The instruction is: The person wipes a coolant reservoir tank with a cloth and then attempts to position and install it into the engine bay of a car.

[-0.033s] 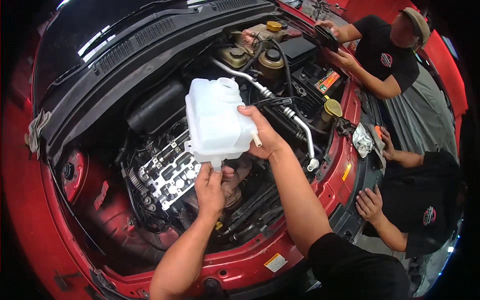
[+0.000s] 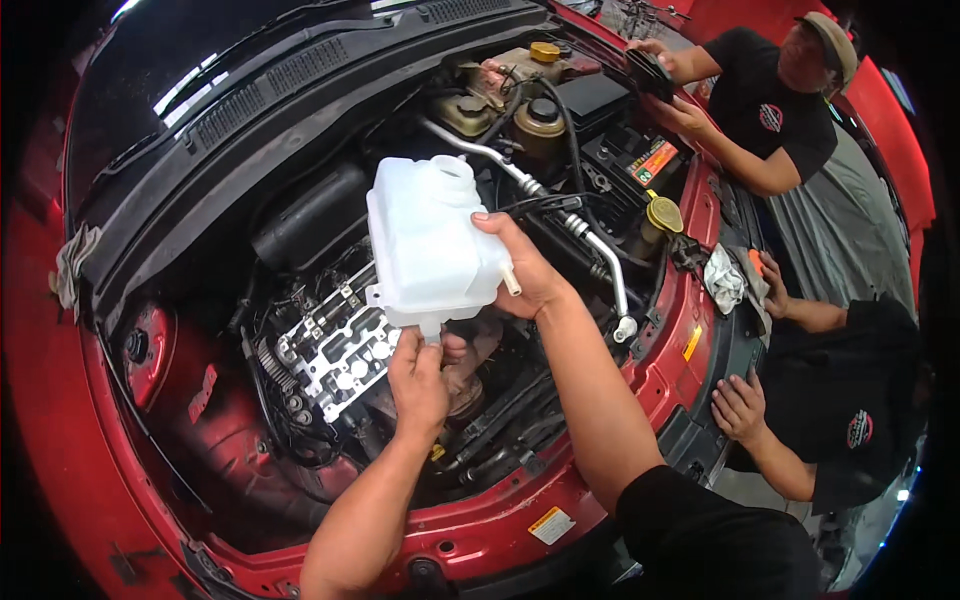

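A white translucent plastic coolant tank [image 2: 430,240] is held up over the engine bay. It has a round neck on top and a small stub pipe [image 2: 511,281] on its right side. My right hand [image 2: 525,265] grips the tank's right side, thumb on its upper face. Below, the fingers of my left hand [image 2: 418,378] are closed around the short outlet at the tank's base; the fingertips are partly hidden. Behind and under the tank lies the exposed cylinder head [image 2: 345,370] of the engine.
Red bodywork [image 2: 480,540] frames the bay. A battery [image 2: 640,165], a metal pipe [image 2: 612,262] and a yellow cap [image 2: 664,212] are to the right. One co-worker [image 2: 770,120] holds a dark object at upper right; another person's hand [image 2: 740,408] rests on the front edge, near a crumpled rag [image 2: 724,280].
The tank has shifted very slightly to the left, with my right thumb moving along with it. My left hand is almost still.
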The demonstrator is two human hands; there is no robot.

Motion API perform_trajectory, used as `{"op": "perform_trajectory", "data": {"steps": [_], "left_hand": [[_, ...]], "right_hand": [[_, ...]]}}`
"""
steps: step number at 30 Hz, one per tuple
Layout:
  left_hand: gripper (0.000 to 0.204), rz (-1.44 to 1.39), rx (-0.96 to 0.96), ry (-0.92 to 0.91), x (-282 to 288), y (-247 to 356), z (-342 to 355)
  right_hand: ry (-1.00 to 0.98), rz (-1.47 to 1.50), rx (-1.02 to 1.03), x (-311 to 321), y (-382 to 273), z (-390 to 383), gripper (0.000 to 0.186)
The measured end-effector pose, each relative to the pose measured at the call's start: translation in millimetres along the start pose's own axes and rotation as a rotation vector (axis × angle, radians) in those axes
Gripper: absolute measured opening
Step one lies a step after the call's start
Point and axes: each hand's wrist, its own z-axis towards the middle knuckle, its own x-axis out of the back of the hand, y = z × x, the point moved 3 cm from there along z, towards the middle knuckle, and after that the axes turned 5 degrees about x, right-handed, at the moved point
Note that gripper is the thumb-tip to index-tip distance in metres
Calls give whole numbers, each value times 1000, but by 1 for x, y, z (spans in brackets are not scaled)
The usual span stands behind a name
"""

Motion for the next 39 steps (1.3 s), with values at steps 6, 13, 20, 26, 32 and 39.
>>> {"op": "perform_trajectory", "data": {"steps": [6, 13, 20, 26, 32, 39], "left_hand": [[21, 70, -7, 41, -2, 3, -1], [42, 299, 56, 67, 2, -14, 4], [83, 1077, -41, -142, -15, -3, -9], [52, 1181, -441, -229, -19, -6, -16], [49, 1219, -542, -252, -24, -2, -23], [52, 1214, -549, -261, -24, -5, -22]], "right_hand": [[-26, -5, 19, -2, 0, 1, 69], [113, -60, 27, 0, 14, 11, 69], [301, -198, 107, 23, 3, 11, 65], [325, -255, 45, 17, 7, 9, 70], [381, -297, 19, 20, 14, 11, 75], [308, -285, -23, 11, 20, 10, 71]]}}
